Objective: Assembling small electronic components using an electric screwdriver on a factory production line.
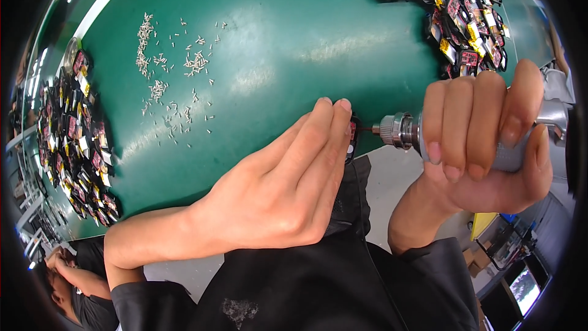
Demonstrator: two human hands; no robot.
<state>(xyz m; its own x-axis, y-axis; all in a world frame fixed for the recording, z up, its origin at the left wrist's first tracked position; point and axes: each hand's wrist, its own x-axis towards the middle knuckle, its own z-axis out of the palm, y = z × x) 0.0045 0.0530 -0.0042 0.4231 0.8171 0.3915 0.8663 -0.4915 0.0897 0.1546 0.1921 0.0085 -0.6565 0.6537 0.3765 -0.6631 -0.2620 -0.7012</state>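
My right hand (481, 147) is wrapped round a grey and silver power screwdriver (399, 131), held level with its bit pointing left. The thin bit reaches a small black device (352, 142) with a red circuit board, at the near edge of the green table. My left hand (278, 193) is closed on that device, its fingers pressed together; they hide most of it, and the thumb is out of sight. The bit's tip meets the device beside my left fingertips; whether a screw sits there I cannot make out.
Loose small silver screws (196, 62) lie scattered over the left half of the green table (275, 37). A heap of similar open devices (73, 141) stands at the left edge, another heap (468, 21) at the far right. Another person (79, 282) is at the lower left.
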